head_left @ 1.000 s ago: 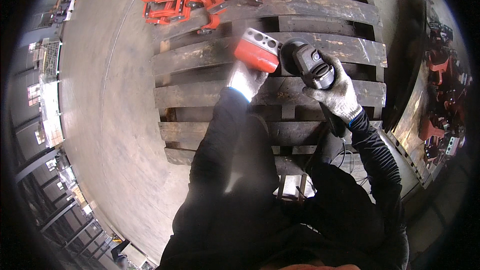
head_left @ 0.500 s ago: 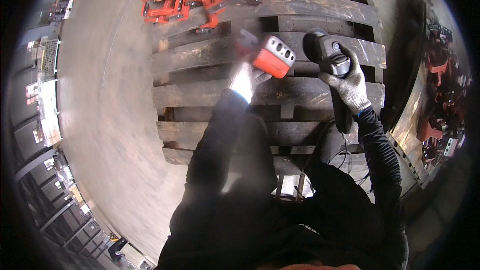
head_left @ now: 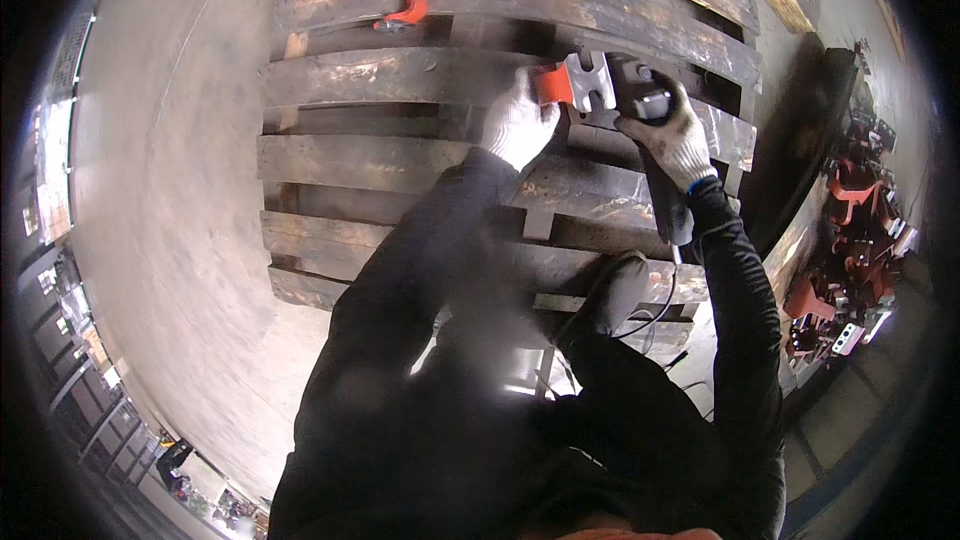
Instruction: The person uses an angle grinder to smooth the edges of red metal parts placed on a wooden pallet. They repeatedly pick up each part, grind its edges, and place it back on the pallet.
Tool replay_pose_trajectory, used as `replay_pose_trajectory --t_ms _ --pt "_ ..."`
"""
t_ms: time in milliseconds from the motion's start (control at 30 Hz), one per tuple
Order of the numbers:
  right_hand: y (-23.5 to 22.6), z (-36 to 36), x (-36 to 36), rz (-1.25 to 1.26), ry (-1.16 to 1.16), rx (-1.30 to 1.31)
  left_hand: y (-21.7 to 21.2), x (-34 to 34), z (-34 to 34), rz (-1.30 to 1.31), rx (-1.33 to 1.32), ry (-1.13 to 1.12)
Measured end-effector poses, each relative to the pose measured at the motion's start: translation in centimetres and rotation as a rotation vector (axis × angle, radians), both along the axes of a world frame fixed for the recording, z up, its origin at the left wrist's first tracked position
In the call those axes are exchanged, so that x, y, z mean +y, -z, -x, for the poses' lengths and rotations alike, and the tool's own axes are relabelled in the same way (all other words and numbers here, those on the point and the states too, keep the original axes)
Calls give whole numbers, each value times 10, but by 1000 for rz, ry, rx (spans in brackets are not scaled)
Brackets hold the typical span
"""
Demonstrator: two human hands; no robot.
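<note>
My left hand (head_left: 518, 125), in a whitish work glove, is closed on a red metal bracket (head_left: 555, 86). The bracket's bare, silvery forked end points right. My right hand (head_left: 678, 143), gloved too, wraps round the head of a black angle grinder (head_left: 668, 204), whose body hangs down toward me with a cord at its lower end. The forked end lies close beside the grinder head; whether they touch I cannot tell, and the disc is hard to make out. Both are held above a worn wooden pallet (head_left: 345, 160).
Red brackets (head_left: 405, 2) lie heaped on the pallet's far left part. More red and dark metal parts (head_left: 845, 240) are piled at the right, beyond a dark upright board (head_left: 800, 155). My shoe (head_left: 615, 295) is at the pallet's near edge, beside the cord (head_left: 660, 310).
The bracket has moved right, toward the grinder, and turned: its holed face no longer shows, its forked end does. The view has shifted, so the far heap sits higher.
</note>
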State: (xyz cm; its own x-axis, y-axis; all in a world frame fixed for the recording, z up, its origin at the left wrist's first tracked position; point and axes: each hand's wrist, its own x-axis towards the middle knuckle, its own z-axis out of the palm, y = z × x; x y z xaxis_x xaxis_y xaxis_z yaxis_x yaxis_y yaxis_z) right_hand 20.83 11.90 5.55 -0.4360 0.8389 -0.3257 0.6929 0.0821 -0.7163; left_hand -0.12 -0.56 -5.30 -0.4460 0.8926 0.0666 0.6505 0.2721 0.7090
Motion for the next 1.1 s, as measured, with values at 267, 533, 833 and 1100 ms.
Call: replay_pose_trajectory --t_ms 267,533,833,1100 --pt "53 49 58 -351 -476 -170 -46 -3 -8 -58 76 -116" --pt "57 28 65 -365 -661 -313 -48 -1 -6 -21 60 -101" --pt "20 -13 -26 438 63 148 -38 2 -5 -58 88 -74" --pt "33 -48 -68 347 142 191 -47 9 -8 -25 183 -19"
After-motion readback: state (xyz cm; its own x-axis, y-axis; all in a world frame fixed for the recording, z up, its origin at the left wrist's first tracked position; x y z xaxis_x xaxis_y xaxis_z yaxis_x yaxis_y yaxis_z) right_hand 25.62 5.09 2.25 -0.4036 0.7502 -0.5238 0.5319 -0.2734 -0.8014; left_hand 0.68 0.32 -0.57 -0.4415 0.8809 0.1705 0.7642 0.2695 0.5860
